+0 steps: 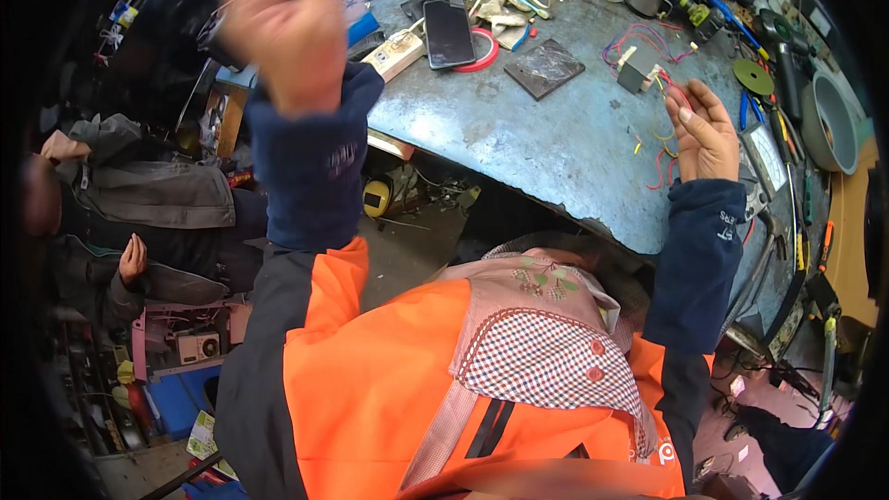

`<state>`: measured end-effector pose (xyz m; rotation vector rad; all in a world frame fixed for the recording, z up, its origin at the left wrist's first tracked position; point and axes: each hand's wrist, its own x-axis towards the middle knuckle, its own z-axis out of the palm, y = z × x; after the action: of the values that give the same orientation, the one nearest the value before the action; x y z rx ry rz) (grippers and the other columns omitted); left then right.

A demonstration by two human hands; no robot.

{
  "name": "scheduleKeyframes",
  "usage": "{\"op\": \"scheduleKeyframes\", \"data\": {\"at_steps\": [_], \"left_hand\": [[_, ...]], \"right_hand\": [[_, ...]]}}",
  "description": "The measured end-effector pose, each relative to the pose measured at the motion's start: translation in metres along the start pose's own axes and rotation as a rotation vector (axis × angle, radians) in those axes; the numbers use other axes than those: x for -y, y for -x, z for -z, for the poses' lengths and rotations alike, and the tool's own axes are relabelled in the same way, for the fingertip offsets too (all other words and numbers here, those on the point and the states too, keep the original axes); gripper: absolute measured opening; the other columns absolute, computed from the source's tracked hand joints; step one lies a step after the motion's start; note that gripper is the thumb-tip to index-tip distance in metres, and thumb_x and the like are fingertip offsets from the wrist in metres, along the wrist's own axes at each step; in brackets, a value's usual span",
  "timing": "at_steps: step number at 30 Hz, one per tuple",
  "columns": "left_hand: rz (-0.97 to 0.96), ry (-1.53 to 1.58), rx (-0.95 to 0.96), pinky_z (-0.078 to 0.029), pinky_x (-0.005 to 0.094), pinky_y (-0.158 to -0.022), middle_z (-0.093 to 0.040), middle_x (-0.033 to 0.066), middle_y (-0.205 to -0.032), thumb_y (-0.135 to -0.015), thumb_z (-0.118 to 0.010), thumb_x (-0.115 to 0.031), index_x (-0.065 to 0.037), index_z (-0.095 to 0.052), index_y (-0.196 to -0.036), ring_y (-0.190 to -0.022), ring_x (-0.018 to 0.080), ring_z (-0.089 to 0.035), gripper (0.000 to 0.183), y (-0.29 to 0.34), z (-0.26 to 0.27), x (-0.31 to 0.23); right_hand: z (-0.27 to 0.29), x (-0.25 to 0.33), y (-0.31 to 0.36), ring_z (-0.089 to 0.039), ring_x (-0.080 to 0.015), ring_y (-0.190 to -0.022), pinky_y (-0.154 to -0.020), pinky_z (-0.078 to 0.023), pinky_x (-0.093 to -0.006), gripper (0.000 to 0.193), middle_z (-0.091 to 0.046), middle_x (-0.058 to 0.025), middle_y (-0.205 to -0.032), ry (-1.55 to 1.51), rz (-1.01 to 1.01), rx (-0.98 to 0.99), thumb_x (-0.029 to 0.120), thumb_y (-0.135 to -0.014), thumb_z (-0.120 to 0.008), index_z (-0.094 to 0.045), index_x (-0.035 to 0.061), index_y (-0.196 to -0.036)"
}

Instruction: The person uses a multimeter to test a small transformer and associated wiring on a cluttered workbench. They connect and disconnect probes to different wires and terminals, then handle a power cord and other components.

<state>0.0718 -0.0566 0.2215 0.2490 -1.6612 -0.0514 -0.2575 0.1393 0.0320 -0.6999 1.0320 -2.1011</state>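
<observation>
My left hand (292, 37) is raised over the bench's left end. Motion smears its fingers, and I cannot make out whether they hold anything. On the right, my right hand (706, 130) has its fingers curled, pinching red wires (679, 94). These wires run to a small dark grey box (637, 69) lying on the blue metal bench top (519, 143). Thin coloured wires trail around the box, and loose red and yellow wire pieces lie beside my hand. A square dark plate (544, 68) lies left of the box.
A black smartphone (448, 33) rests on red tape (480, 51) beside a white power strip (395, 56). Cables and tools crowd the far edge. A green disc (753, 77), a grey bowl (831, 122) and hand tools line the right side. Another person (153, 194) is at the left.
</observation>
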Motion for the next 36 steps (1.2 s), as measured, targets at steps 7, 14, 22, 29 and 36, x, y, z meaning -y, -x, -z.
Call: {"op": "scheduleKeyframes", "data": {"at_steps": [7, 14, 22, 29, 36], "left_hand": [[0.711, -0.576, 1.008, -0.055, 0.0359, -0.082, -0.075, 0.0169, -0.095, -0.075, -0.087, -0.028, 0.003, -0.068, -0.127, -0.087, 0.0255, -0.073, 0.063, 0.122, 0.003, 0.245], [0.844, -0.364, 0.750, -0.054, 0.0325, -0.058, -0.071, 0.0094, -0.075, -0.086, -0.079, -0.021, 0.000, -0.075, -0.105, -0.066, 0.0182, -0.069, 0.028, 0.105, -0.038, 0.296], [0.881, 0.284, 0.008, -0.056, 0.0312, -0.052, -0.072, 0.0098, -0.078, -0.093, -0.073, -0.015, 0.002, -0.070, -0.091, -0.057, 0.0179, -0.066, 0.017, 0.022, -0.136, 0.329], [0.394, 0.741, 0.427, -0.050, 0.0264, -0.069, -0.072, 0.0051, -0.083, -0.095, -0.072, -0.010, 0.001, -0.072, -0.102, -0.075, 0.0119, -0.066, 0.013, 0.021, -0.212, 0.113], [0.897, 1.104, 0.914, -0.041, 0.0202, -0.058, -0.071, 0.0017, -0.097, -0.099, -0.067, -0.007, -0.003, -0.065, -0.123, -0.067, 0.0028, -0.052, 0.025, 0.151, -0.217, -0.021]], "right_hand": [[-0.014, -0.011, -0.005, -0.068, -0.0282, -0.116, -0.104, -0.055, -0.0370, 0.037, -0.066, -0.0212, -0.125, 0.000, 0.083, -0.014, -0.009, -0.092, -0.064, -0.059, -0.0107, -0.129], [-0.012, -0.007, -0.004, -0.072, -0.0258, -0.104, -0.087, -0.060, -0.0349, 0.020, -0.071, -0.0160, -0.120, 0.004, 0.005, -0.045, 0.005, -0.102, -0.060, -0.065, -0.0026, -0.120], [-0.010, -0.009, -0.007, -0.072, -0.0218, -0.099, -0.081, -0.060, -0.0345, 0.021, -0.072, -0.0143, -0.118, -0.048, -0.065, 0.015, 0.009, -0.102, -0.063, -0.065, 0.0028, -0.122], [0.007, -0.009, -0.015, -0.064, -0.0123, -0.075, -0.064, -0.050, -0.0260, 0.012, -0.072, -0.0069, -0.101, 0.020, -0.025, -0.133, 0.014, -0.100, -0.067, -0.066, 0.0078, -0.111], [-0.012, -0.006, -0.008, -0.065, -0.0115, -0.072, -0.060, -0.050, -0.0244, 0.019, -0.072, -0.0073, -0.095, 0.271, 0.062, -0.150, 0.016, -0.099, -0.067, -0.066, 0.0030, -0.114]]}}
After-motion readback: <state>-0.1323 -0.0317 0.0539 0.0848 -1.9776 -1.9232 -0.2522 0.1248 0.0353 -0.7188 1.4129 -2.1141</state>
